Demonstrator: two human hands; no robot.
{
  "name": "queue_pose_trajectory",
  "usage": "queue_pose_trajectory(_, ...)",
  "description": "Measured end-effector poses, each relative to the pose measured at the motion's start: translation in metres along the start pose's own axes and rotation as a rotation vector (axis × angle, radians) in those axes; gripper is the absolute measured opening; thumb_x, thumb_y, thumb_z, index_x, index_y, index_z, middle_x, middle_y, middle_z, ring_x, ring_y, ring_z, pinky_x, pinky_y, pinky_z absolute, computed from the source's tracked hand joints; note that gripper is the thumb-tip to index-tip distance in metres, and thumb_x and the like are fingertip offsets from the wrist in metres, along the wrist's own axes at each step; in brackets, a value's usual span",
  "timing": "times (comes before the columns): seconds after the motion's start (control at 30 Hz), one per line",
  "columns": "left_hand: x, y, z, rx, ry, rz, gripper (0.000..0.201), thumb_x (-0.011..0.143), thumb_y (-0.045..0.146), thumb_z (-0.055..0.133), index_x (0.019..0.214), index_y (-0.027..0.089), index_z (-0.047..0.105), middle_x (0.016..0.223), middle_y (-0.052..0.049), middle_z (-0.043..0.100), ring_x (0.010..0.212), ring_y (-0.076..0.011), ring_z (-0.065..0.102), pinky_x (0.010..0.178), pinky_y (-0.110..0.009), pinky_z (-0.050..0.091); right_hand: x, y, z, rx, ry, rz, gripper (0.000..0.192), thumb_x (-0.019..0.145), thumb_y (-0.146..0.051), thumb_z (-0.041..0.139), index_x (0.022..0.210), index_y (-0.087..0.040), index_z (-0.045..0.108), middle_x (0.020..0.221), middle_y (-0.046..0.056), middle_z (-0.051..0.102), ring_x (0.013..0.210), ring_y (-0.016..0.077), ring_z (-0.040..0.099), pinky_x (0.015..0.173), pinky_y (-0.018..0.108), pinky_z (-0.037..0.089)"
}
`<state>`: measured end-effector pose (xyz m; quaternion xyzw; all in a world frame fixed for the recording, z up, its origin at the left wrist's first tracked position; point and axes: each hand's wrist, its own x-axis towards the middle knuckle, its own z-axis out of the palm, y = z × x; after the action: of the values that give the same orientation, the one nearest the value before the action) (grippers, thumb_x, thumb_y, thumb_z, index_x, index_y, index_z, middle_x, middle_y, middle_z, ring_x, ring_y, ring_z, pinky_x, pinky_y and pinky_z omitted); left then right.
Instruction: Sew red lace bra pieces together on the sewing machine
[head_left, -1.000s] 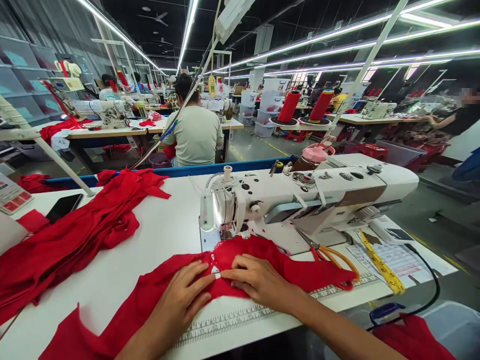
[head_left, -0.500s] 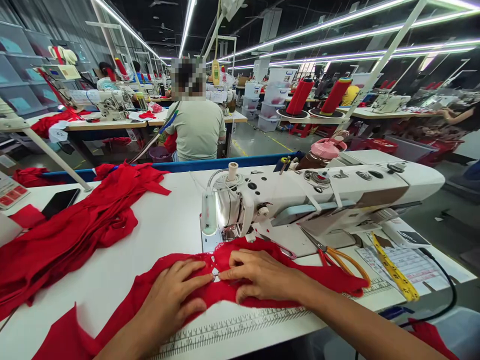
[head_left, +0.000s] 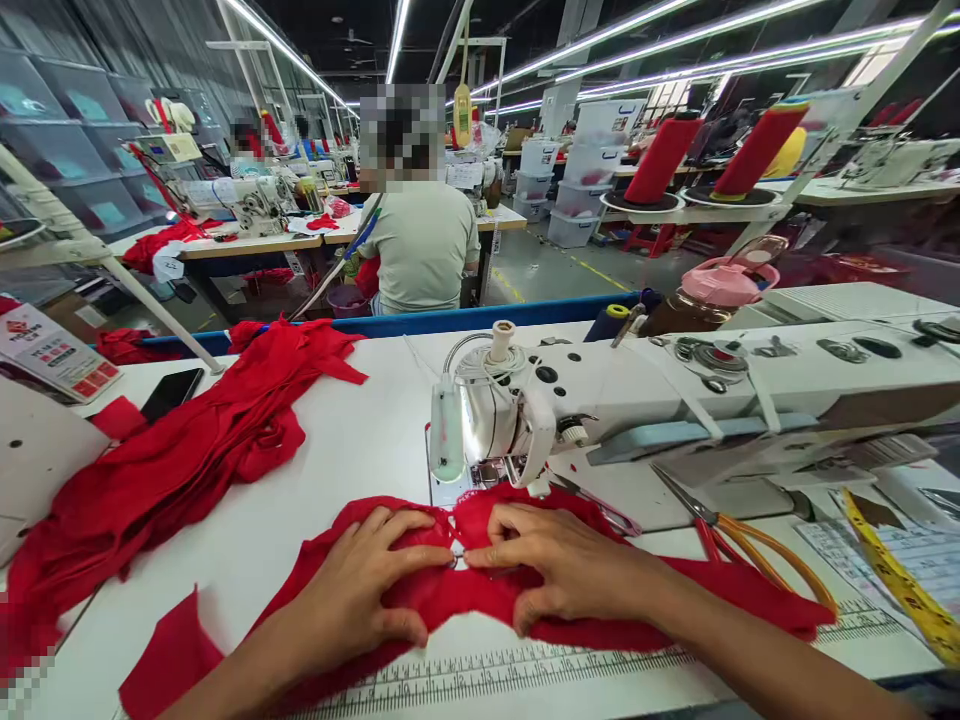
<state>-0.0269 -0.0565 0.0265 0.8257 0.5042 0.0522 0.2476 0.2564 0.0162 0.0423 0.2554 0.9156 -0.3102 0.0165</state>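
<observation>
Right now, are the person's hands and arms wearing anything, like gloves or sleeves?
No gloves. The left hand and right hand are bare, with no rings, watch or bracelet in view. Both forearms are uncovered as far as the picture shows; no sleeve comes into view. Fingernails look short and unpainted.

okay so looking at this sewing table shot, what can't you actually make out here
Head view only:
- Needle area of the sewing machine: hidden behind its head.
- Red fabric under the left hand and right hand: covered by the palms.
- Yellow tape measure: cut by the right edge.
- Ruler numbers: too small.
</observation>
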Motion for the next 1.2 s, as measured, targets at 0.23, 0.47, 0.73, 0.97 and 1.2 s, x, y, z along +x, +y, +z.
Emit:
queue_pose_trajectory(0.23, 0.002, -0.001, -0.002, -0.043, -0.051, -0.011, 0.063, 0.079, 0.059, 0.078, 0.138, 0.052, 0.056, 0.155, 0.0, 0.045, 0.134, -0.0374, 0.045, 0.107, -0.059, 0.043, -0.002, 0.001, -0.002, 0.04, -0.014, 0.015, 0.055, 0.08, -0.038, 0.083, 0.132, -0.04, 0.065, 0.105, 0.0, 0.054, 0.097, 0.0213, 0.054, 0.068, 0.028, 0.034)
queue_pose_trajectory(0.47, 0.002, 0.002, -0.006, -0.033, -0.06, -0.029, 0.063, 0.079, 0.055, 0.08, 0.137, 0.05, 0.058, 0.155, 0.0, 0.047, 0.134, -0.0383, 0.045, 0.109, -0.06, 0.042, -0.002, 0.0, -0.001, 0.019, -0.006, 0.011, 0.059, 0.081, -0.036, 0.082, 0.137, -0.04, 0.062, 0.106, -0.001, 0.053, 0.097, 0.0208, 0.054, 0.069, 0.028, 0.034)
queue_pose_trajectory(0.73, 0.001, 0.003, -0.008, -0.03, -0.085, -0.031, 0.061, 0.082, 0.066, 0.07, 0.139, 0.051, 0.055, 0.157, 0.0, 0.044, 0.137, -0.0372, 0.043, 0.11, -0.06, 0.041, -0.002, 0.001, 0.0, 0.022, 0.0, 0.017, 0.06, 0.079, -0.034, 0.085, 0.135, -0.041, 0.063, 0.107, -0.001, 0.054, 0.098, 0.0212, 0.054, 0.069, 0.028, 0.035)
queue_pose_trajectory(0.97, 0.001, -0.003, -0.002, -0.03, -0.099, -0.05, 0.062, 0.081, 0.07, 0.067, 0.14, 0.053, 0.054, 0.159, 0.0, 0.042, 0.14, -0.04, 0.04, 0.11, -0.062, 0.04, -0.002, 0.008, 0.003, 0.021, 0.005, -0.024, 0.061, 0.079, -0.038, 0.086, 0.135, -0.039, 0.063, 0.11, 0.0, 0.054, 0.097, 0.02, 0.053, 0.067, 0.027, 0.034)
queue_pose_trajectory(1.2, 0.001, -0.006, 0.001, -0.03, -0.083, -0.036, 0.061, 0.081, 0.07, 0.068, 0.138, 0.052, 0.056, 0.158, 0.0, 0.044, 0.139, -0.0393, 0.041, 0.109, -0.062, 0.042, -0.001, 0.007, 0.0, 0.016, -0.037, -0.002, 0.062, 0.08, -0.043, 0.084, 0.138, -0.039, 0.061, 0.11, 0.001, 0.054, 0.098, 0.0216, 0.053, 0.068, 0.028, 0.033)
